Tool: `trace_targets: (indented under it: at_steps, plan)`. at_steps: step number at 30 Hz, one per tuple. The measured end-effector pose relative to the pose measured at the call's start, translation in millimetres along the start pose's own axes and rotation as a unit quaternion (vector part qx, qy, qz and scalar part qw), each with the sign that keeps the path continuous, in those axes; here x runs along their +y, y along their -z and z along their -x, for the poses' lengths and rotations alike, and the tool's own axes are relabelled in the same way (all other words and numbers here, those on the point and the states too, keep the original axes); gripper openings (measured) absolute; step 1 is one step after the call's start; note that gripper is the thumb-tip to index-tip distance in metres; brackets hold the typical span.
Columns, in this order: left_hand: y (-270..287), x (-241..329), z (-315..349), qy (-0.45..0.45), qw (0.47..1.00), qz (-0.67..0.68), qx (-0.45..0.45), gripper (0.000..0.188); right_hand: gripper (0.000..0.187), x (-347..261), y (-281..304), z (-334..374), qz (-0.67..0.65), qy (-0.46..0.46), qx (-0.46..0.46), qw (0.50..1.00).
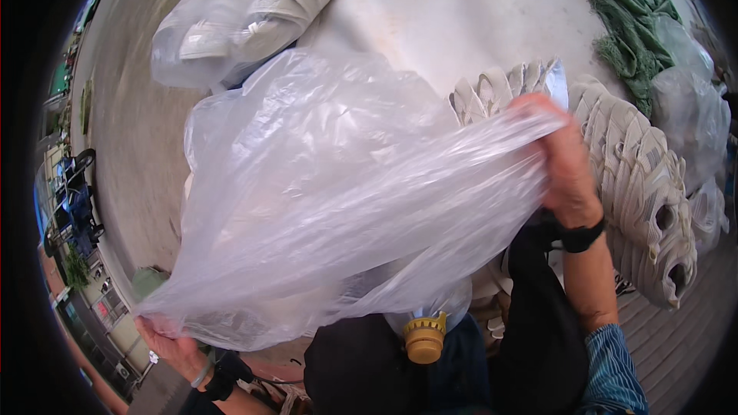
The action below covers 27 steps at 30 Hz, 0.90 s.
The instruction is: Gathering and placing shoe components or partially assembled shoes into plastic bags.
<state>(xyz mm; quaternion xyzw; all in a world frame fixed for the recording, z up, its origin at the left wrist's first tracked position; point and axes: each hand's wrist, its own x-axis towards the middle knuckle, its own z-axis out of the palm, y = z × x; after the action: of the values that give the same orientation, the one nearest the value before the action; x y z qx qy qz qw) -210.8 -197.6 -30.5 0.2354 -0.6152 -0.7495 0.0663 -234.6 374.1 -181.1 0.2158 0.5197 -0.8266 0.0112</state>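
A large clear plastic bag [330, 177] is pulled taut on a slant between my two hands. At the lower left my left hand [175, 347] grips the bag's edge, its fingers partly covered by the film. Higher up on the right, my right hand [567, 161] is closed on the opposite edge, slightly blurred. Just beyond that hand stands a row of nested pale shoe uppers [492, 92]. What lies under the bag is hard to make out through the film. A clear bottle with a yellow cap [425, 338] sits by my lap, below the bag.
More nested shoe uppers [634, 177] lie in a long stack on the right. A bagged stack [300, 0] rests at the far left of the white surface [461, 8]. Green cloth [634, 27] and filled plastic bags [689, 119] are at the far right. A blue vehicle [75, 204] stands away left.
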Motion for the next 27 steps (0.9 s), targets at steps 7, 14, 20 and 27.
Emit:
trace_targets:
  at_steps: [7, 14, 20, 27]
  plan:
    - [-62, -25, 27, 0.015, 0.983, -0.174, 0.05, 0.027, 0.037, -62, 14, -17, 0.111, 0.15, 0.08, 0.979]
    - [12, -43, 39, -0.028, 0.954, -0.296, -0.032, 0.026, 0.048, -41, 11, 15, 0.48, -0.086, -0.322, 0.812]
    - [53, -49, 47, -0.149, 0.885, -0.439, 0.032, 0.04, 0.018, -5, -15, 39, 0.25, 0.189, -0.428, 0.848]
    - [65, -57, 76, 0.055, 0.968, -0.227, 0.09, 0.038, 0.035, -13, -38, 61, -0.076, -0.156, -0.681, 0.711]
